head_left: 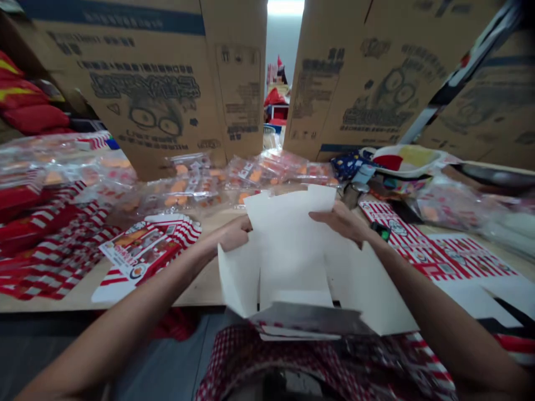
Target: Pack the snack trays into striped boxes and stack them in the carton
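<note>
A partly folded cardboard box (292, 250), plain white inside, stands open-flapped at the table's front edge, close to my body. On its far left side my left hand (234, 231) is closed at the panel's edge, the fingertips partly hidden behind the card. My right hand (340, 221) grips the far right side, with a finger lying along the white inner face. Side flaps spread outward on both sides, and the near flap is tilted toward me. Left of the box lies a stack of flat red-and-white striped printed cartons (152, 245).
Clear bags of orange pieces (184, 186) line the back of the table. More striped cartons (54, 239) are piled at left, and printed flat sheets (451, 253) lie at right. A basin (412, 159) sits at back right. Tall brown cartons (159, 83) wall the rear.
</note>
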Tool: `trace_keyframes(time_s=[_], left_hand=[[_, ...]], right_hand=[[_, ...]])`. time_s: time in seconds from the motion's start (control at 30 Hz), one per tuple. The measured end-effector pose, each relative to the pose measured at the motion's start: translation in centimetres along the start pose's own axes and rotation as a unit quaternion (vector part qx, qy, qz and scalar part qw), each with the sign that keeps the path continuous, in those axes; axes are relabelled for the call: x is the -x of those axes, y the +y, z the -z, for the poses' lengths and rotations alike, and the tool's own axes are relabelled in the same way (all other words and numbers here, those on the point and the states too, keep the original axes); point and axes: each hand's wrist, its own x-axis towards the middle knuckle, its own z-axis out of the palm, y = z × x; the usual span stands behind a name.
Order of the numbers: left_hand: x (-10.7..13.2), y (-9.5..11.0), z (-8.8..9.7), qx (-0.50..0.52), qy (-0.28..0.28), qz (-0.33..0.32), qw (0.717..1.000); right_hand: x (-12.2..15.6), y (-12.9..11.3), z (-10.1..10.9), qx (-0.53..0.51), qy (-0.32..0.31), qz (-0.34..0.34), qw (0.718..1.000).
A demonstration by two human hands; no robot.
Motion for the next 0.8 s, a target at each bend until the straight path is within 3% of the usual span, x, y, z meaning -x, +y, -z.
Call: trace_keyframes(time_s=[0.1,0.17,0.3,0.43,0.57,0.67,0.8], left_hand=[[1.1,-0.5,0.5,0.033,-0.028,0.016,0.999],[1.9,0.1,0.4,0.015,-0.023,0.003,1.000],[3.6,1.9,-0.7,-0.152,-0.027,-0.050,0.987],[4.6,2.7,-0.9,-0.246,-0.103,-0.053,0.962],[4.7,3.5,0.1,-0.288,-0.157,-0.024,0.944],[4.2,4.4,0.9,-0.334,-0.173,0.033,0.926],[2.6,5.1,1.1,-0.311,-0.189,0.073,0.929]], right_hand=[[1.4,3.3,-0.7,-0.048,-0.103,-0.026,0.993],[2.0,4.2,-0.9,-0.084,-0.142,-0.044,0.985],[2.7,3.8,-1.3,-0.219,-0.152,-0.008,0.964],[2.7,3.5,-1.0,-0.303,-0.225,0.060,0.924],[1.5,3.6,0.4,-0.189,-0.322,0.041,0.927],[0.4,2.7,1.3,-0.078,-0.384,0.095,0.915],[0.4,-0.2,0.9,0.044,-0.361,0.150,0.919]])
